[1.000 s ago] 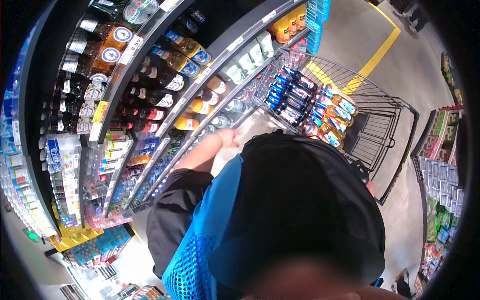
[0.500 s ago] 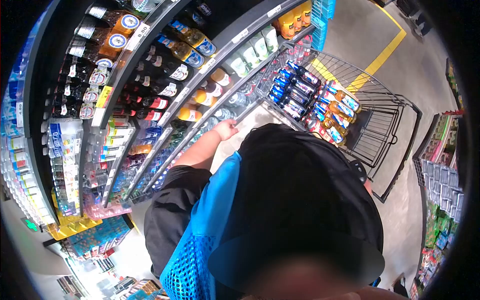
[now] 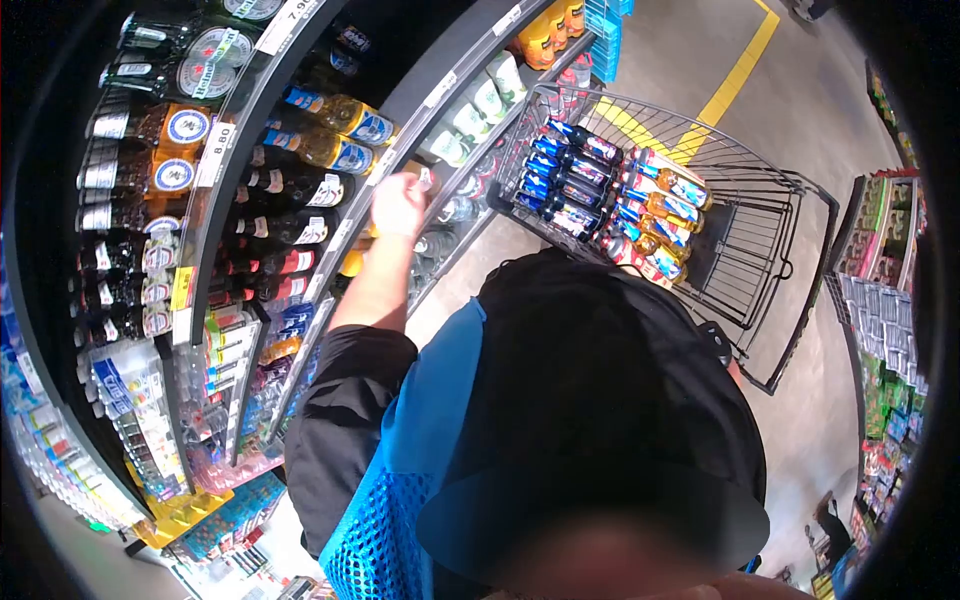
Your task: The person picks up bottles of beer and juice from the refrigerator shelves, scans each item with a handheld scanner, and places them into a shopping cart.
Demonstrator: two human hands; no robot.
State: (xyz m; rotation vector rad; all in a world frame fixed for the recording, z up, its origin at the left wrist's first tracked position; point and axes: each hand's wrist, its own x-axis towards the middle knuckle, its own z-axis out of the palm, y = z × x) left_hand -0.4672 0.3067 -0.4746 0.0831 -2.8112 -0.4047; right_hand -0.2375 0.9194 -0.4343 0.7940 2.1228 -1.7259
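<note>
My left hand [image 3: 398,205] is raised at the drinks shelf, overlapping a shelf edge and the orange-juice bottles behind it. Glare washes out its fingers, so I cannot tell whether they hold anything. Amber bottles with blue labels [image 3: 345,115] lie on the shelf just beyond it, above dark bottles [image 3: 300,188]. Only a sliver of my right hand [image 3: 735,373] shows past the black clothing, close to the near end of the shopping cart [image 3: 775,290]. Inside the cart are packs of dark bottles with blue caps [image 3: 583,190] and amber bottles [image 3: 665,205].
Tall shelving [image 3: 215,190] with price tags curves along my left, stocked with beer and water. Yellow lines mark the grey floor [image 3: 660,40] beyond the cart. Another goods display [image 3: 880,290] stands on the right. Part of a person [image 3: 832,530] appears at lower right.
My left hand has risen from low beside the shelf to the level of the juice bottles, further left in view. The shelves have shifted left and down in view; the cart has shifted slightly left.
</note>
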